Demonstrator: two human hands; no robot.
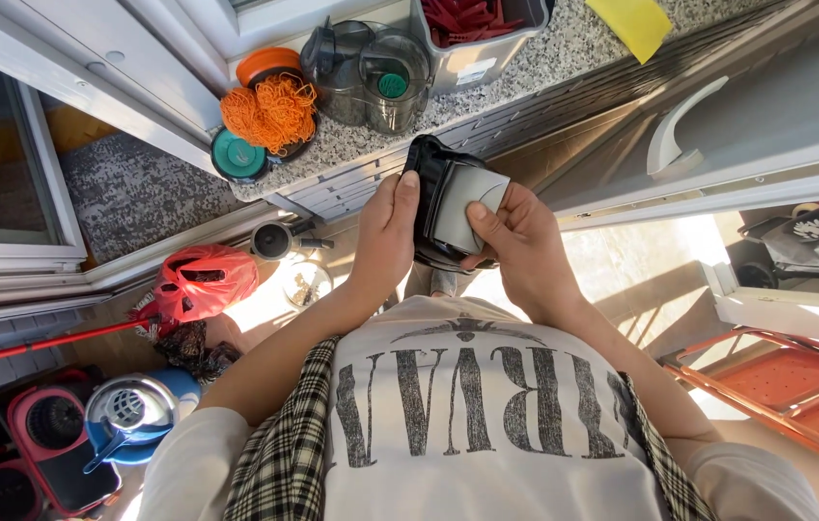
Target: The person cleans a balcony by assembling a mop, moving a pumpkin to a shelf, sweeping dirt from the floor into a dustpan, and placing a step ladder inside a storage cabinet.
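Note:
Both of my hands hold a black and grey plastic part [451, 205], shaped like a box with a curved grey face, in front of my chest. My left hand [385, 236] grips its left side with the thumb along the black edge. My right hand [523, 246] holds it from the right, with the thumb pressed on the grey face. The part sits just below the edge of a speckled stone counter [564, 48].
On the counter stand an orange mop head [271, 111], a teal lid [236, 154], a clear smoky canister [366, 63] and a bin of red items [472, 24]. A red bag [202, 280], a mop bucket [52, 439] and a red folding frame [786, 376] lie on the floor.

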